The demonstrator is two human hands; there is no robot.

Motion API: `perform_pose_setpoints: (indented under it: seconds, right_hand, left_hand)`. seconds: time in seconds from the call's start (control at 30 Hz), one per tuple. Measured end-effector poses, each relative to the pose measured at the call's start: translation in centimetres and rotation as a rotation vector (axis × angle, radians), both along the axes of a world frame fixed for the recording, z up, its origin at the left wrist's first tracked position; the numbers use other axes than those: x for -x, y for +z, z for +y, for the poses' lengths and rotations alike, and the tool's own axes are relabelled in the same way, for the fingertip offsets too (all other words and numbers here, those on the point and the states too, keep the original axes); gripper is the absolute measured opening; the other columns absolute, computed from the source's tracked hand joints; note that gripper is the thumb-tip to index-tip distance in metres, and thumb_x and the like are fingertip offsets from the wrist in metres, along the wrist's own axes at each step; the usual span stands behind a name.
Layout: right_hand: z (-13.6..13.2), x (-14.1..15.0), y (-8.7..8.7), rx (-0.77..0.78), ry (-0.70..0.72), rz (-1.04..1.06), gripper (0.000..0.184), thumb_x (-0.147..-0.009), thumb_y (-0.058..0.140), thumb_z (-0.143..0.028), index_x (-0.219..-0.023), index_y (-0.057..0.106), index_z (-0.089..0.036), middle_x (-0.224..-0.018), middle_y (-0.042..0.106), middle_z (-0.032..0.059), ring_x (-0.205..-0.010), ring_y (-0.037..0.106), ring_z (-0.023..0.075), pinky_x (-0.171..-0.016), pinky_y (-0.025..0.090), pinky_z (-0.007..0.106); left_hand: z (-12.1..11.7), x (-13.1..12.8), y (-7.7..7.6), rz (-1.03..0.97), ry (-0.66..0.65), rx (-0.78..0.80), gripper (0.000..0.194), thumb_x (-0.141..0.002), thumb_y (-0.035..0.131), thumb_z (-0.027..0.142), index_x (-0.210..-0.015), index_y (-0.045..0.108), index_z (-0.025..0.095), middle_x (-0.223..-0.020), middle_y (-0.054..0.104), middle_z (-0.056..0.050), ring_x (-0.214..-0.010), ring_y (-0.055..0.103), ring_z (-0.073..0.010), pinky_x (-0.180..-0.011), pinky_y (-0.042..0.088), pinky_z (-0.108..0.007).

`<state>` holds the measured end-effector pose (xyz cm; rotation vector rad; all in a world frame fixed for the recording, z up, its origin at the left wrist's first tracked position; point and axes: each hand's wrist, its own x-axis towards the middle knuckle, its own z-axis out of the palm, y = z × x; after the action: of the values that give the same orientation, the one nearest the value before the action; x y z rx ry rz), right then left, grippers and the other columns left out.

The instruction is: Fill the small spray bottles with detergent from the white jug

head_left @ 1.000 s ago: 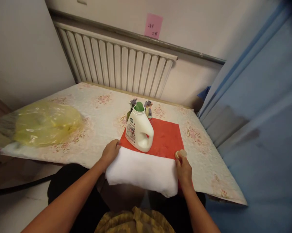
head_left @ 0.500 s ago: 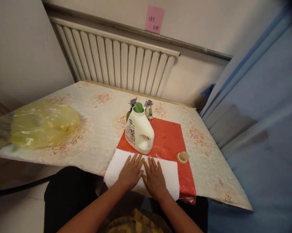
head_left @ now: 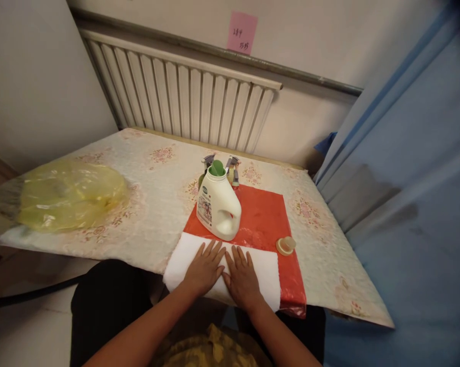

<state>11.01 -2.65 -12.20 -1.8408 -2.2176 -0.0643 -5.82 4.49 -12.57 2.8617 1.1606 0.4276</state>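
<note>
My left hand (head_left: 204, 269) lies flat on a folded white towel (head_left: 266, 265), fingers outstretched. Beside it my right hand (head_left: 243, 278) rests flat on the same towel, palm down, with the thumbs close together. Under the towel spreads a red plastic sheet (head_left: 262, 211). Just beyond my fingertips stands an uncapped cream detergent jug (head_left: 218, 204), upright, with something green (head_left: 217, 168) in its mouth. A pale cap (head_left: 286, 245) sits on the red sheet to the right. Spray bottles (head_left: 233, 171) stand partly hidden behind the jug.
A yellow plastic bag (head_left: 73, 196) lies at the left of the table, which wears a flowered cloth (head_left: 153, 204). A white radiator (head_left: 184, 97) runs along the wall behind. A blue curtain (head_left: 401, 168) hangs at the right, and a pink note (head_left: 242, 33) is on the wall.
Both hands stay flat on the towel, and the objects keep their places. Only the view has shifted slightly.
</note>
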Motion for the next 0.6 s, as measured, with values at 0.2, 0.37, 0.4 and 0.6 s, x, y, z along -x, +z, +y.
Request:
perform_pose_setpoints:
  seconds: [0.2,0.37,0.4,0.6]
  right_hand:
    - [-0.1,-0.1,-0.3,-0.025,0.003,0.013,0.059,-0.095,0.049,-0.040,-0.149,0.038,-0.018,-0.155,0.038,0.0156,-0.145,0.029,0.0324,-0.117,0.019,0.056]
    - [-0.2,-0.5,-0.4,-0.039,0.003,0.000,0.061,-0.094,0.053,-0.040,-0.149,0.039,-0.019,-0.156,0.036,0.0155,-0.145,0.029,0.0327,-0.116,0.021,0.056]
    - [-0.3,-0.6,-0.5,-0.041,0.003,-0.005,0.061,-0.093,0.054,-0.040,-0.149,0.039,-0.019,-0.156,0.036,0.0151,-0.145,0.029,0.0326,-0.116,0.021,0.056]
    - [-1.1,-1.8,-0.5,-0.030,-0.020,-0.026,0.064,-0.094,0.053,-0.046,-0.150,0.037,-0.020,-0.158,0.034,0.0126,-0.146,0.028,0.0328,-0.117,0.020,0.055]
  left_hand:
    - [0.0,0.6,0.2,-0.001,0.004,-0.020,0.052,-0.094,0.046,0.040,-0.144,0.046,0.024,-0.152,0.046,-0.008,-0.143,0.036,-0.0281,-0.116,0.030,-0.049]
    - [0.3,1.7,-0.1,0.004,0.004,-0.074,0.054,-0.095,0.046,0.041,-0.145,0.045,0.022,-0.152,0.046,-0.011,-0.144,0.035,-0.0291,-0.116,0.030,-0.049]
    - [0.4,2.0,-0.2,0.010,0.007,-0.081,0.054,-0.095,0.046,0.041,-0.146,0.044,0.022,-0.152,0.045,-0.011,-0.144,0.035,-0.0297,-0.116,0.031,-0.050]
    - [1.0,3.6,-0.9,0.012,0.041,-0.119,0.056,-0.095,0.046,0.042,-0.146,0.042,0.020,-0.153,0.043,-0.012,-0.143,0.036,-0.0314,-0.114,0.032,-0.051]
